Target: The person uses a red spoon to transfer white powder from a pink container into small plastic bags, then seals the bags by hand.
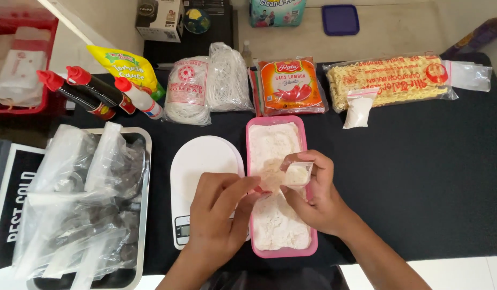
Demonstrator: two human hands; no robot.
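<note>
Both hands are over the pink rectangular plastic tub of white flour [311, 177], which sits on the black-covered bench [420, 177] just right of the white oval kitchen scale [197, 161]. The tub's left wall appears to touch or nearly touch the scale edge; cannot tell which.

Right hand [318, 198]: fingers curled around a small clear plastic pouch [298, 174] holding some white powder, gripped between thumb and fingertips, its mouth facing left. Left hand [219, 215]: thumb and forefinger pressed together at the pouch's left edge, pinching it or a bit of powder there; cannot tell which. The pouch hangs above the middle of the tub, with flour visible both above and below the hands.

Left of the scale: a metal tray [143, 177] piled with clear plastic bags of dark contents. Back row on the bench, left to right: three red-capped squeeze bottles [92, 91], a yellow sauce pouch [127, 64], bags of white rice noodles [205, 83], an orange chili sauce packet [289, 86], a long pack of yellow dried noodles [391, 80], and a small bag of white powder [358, 110] leaning against that pack.
</note>
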